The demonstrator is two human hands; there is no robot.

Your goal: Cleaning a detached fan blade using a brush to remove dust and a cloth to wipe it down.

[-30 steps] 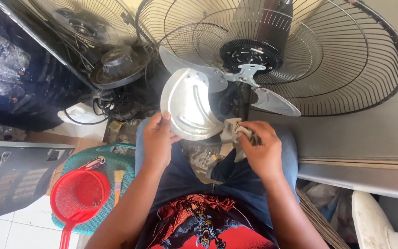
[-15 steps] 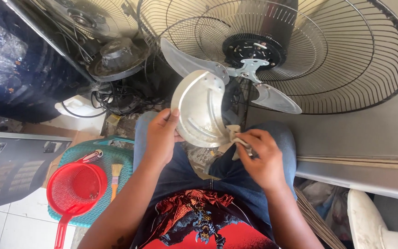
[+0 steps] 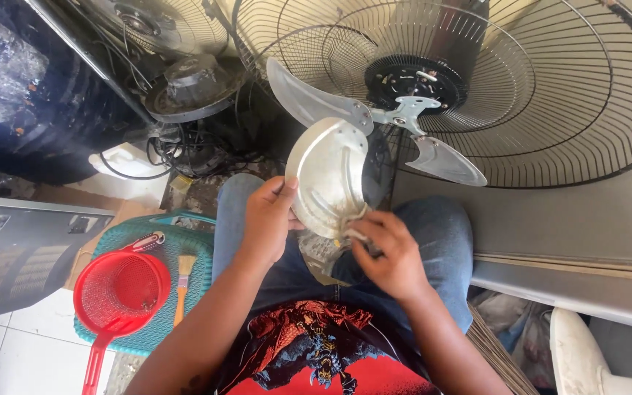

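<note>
The person sits with both hands raised over the lap, in front of a large fan. The left hand [image 3: 268, 219] holds a silver metal fan blade [image 3: 328, 175] by its left edge, with the thumb on the face that looks to the camera and the other fingers hidden behind it. The blade is nearly upright, and its long axis runs from the lower end near the knees up toward the fan hub [image 3: 402, 117]. It lies directly between the two hands: to the right of the left hand, and above and to the left of the right hand.

The right hand [image 3: 389, 256] is closed on a small piece of grey cloth [image 3: 352, 227] and presses it on the lower end of the blade. So the right hand is nearer to the bottom tip, and the left hand is nearer to the middle of the edge.

Two other blades are mounted on the hub, inside the wire fan guard [image 3: 550, 95]. At the left, on the floor, a teal plastic basket [image 3: 199, 241] lies upside down, and on it rest a small paintbrush [image 3: 183, 281] and part of a red plastic strainer [image 3: 118, 292]. Behind them I see a second fan motor [image 3: 192, 84] with black cables. I cannot tell if the blade touches the knees.
</note>
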